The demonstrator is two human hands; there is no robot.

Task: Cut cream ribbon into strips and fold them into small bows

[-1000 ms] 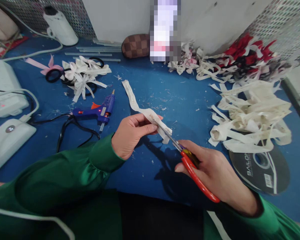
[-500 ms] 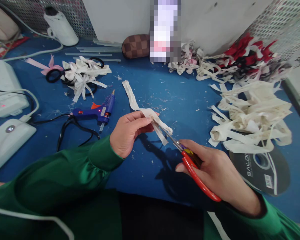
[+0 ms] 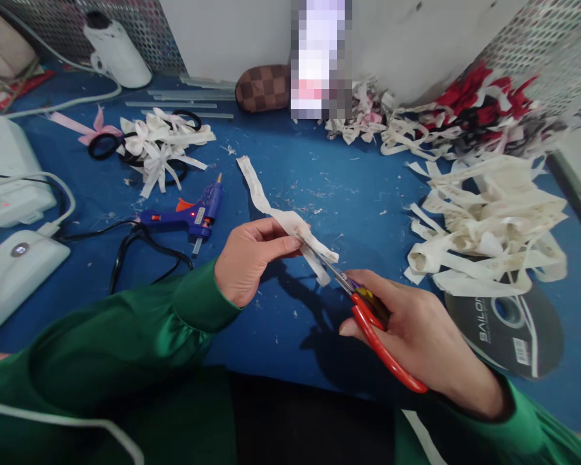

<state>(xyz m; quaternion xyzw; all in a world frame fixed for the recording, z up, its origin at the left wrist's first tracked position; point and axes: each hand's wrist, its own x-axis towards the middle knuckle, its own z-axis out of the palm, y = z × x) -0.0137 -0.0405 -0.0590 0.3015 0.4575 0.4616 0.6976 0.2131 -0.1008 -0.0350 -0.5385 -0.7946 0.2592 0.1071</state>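
Left hand (image 3: 246,255): thumb and fingertips pinching a narrow, flat off-white fabric ribbon (image 3: 254,183) partway along, held over the blue counter (image 3: 358,187). Right hand (image 3: 416,329): grip wrapped on a slim metal cutting tool with curved red handles (image 3: 385,352), scissors-like; blades spread or pressed together, cannot tell.

Key relation: ribbon's long axis slants upper left to lower right, one end reaching away past the left fingers, the other forking into two short tails toward the right hand. Tool comes in from lower right on nearly the same slant, so along the ribbon, not square across it. Slim blades sit between the two tails, tips at the ribbon just beside the left thumb. Ribbon lies ahead and to the left of the right grip; left hand is the nearer, in contact with it, right reaches it only through the tool.

Around: blue plastic glue gun (image 3: 196,216) left of the left hand; loose heap of off-white ribbon strips (image 3: 489,223) right, partly over a black round cardboard spool (image 3: 481,323) beside the right wrist.
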